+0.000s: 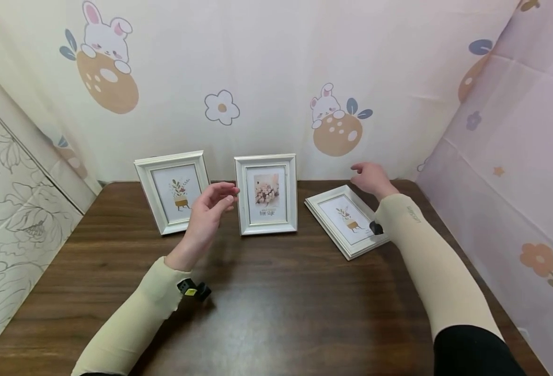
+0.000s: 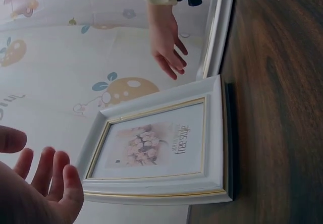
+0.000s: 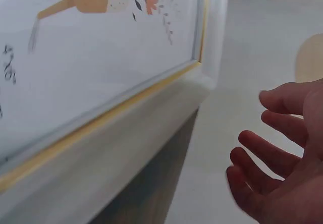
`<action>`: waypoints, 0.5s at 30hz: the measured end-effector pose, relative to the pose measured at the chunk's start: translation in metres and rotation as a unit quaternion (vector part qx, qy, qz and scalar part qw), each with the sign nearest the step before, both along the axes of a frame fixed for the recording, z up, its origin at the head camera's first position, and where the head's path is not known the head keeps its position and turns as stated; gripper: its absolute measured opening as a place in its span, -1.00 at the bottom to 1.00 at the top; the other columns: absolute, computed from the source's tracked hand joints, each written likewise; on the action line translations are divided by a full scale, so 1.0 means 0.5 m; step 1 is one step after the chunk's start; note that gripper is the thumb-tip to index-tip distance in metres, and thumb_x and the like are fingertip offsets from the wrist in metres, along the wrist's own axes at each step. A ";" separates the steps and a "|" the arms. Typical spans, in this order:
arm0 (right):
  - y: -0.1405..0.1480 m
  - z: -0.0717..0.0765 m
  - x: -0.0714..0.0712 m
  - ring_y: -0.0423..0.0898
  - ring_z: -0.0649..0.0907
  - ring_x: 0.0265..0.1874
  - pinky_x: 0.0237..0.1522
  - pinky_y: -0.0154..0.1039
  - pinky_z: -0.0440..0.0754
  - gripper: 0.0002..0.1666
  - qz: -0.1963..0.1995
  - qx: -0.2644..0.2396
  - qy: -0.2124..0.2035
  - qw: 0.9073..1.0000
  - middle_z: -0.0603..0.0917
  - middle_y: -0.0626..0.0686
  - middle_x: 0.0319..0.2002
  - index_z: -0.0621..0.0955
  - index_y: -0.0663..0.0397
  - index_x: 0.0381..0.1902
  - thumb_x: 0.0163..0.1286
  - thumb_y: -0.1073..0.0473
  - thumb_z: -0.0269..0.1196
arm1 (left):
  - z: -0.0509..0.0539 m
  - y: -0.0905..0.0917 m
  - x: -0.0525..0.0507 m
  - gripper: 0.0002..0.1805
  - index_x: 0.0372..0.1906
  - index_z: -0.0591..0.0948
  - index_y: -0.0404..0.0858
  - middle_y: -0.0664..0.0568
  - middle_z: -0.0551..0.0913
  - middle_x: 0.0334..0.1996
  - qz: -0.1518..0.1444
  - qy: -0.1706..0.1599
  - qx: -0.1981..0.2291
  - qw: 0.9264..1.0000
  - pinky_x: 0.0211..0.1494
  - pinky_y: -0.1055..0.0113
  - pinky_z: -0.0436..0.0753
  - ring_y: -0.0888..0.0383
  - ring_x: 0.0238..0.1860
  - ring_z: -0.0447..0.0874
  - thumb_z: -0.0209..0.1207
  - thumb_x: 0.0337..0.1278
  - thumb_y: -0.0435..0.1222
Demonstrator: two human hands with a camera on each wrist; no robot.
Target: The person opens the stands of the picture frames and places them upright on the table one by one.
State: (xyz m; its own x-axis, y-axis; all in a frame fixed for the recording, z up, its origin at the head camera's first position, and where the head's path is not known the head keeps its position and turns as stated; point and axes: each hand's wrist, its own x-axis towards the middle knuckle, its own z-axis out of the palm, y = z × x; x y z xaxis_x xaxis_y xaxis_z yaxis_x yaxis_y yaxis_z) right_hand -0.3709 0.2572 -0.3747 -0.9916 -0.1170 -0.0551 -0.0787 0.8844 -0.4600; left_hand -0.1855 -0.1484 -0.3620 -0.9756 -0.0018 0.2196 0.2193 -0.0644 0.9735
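Note:
Three white picture frames are on the table. The left picture frame [image 1: 176,189] stands upright, slightly turned, with a potted plant print. In the middle, a picture frame [image 1: 267,196] with a pink flower print and the words "free style" stands upright. A third picture frame [image 1: 344,219], also with a potted plant print, lies face up on the right. My left hand [image 1: 206,211] hovers between the two standing frames, fingers loosely bent; the left wrist view shows it apart from the middle one. My right hand [image 1: 372,179] is over the far side of the lying frame, its relaxed fingers [image 3: 267,153] holding nothing.
The dark wooden table [image 1: 276,313] reaches back to a pale curtain [image 1: 267,68] printed with rabbits and flowers. Another printed curtain [image 1: 516,172] hangs along the right side. On the left is a panel [image 1: 13,209] with line-drawn flowers.

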 end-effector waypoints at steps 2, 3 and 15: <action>0.000 -0.001 0.000 0.34 0.40 0.25 0.23 0.28 0.38 -0.45 0.000 0.004 -0.012 1.000 0.41 0.41 0.28 0.42 0.31 0.35 0.44 0.24 0.14 | -0.003 0.003 -0.001 -0.63 0.25 0.41 -0.43 -0.21 0.57 0.12 -0.017 -0.009 -0.007 1.000 0.15 0.10 0.54 -0.20 0.15 0.53 0.07 0.43 -0.41; 0.000 -0.002 0.000 0.33 0.40 0.25 0.23 0.27 0.38 -0.45 -0.001 0.006 -0.019 1.000 0.41 0.40 0.28 0.42 0.31 0.35 0.44 0.24 0.15 | -0.004 0.005 -0.002 -0.62 0.25 0.41 -0.44 -0.22 0.58 0.11 -0.024 -0.013 -0.009 1.000 0.15 0.09 0.55 -0.18 0.12 0.56 0.07 0.43 -0.41; -0.019 -0.033 -0.011 0.26 0.49 0.18 0.21 0.19 0.43 -0.50 0.013 0.021 -0.067 0.997 0.53 0.34 0.20 0.53 0.27 0.25 0.34 0.35 0.20 | -0.026 0.009 0.000 -0.62 0.24 0.42 -0.46 -0.24 0.57 0.11 -0.112 -0.061 -0.059 0.990 0.23 -0.20 0.43 -0.16 0.04 0.57 0.06 0.45 -0.37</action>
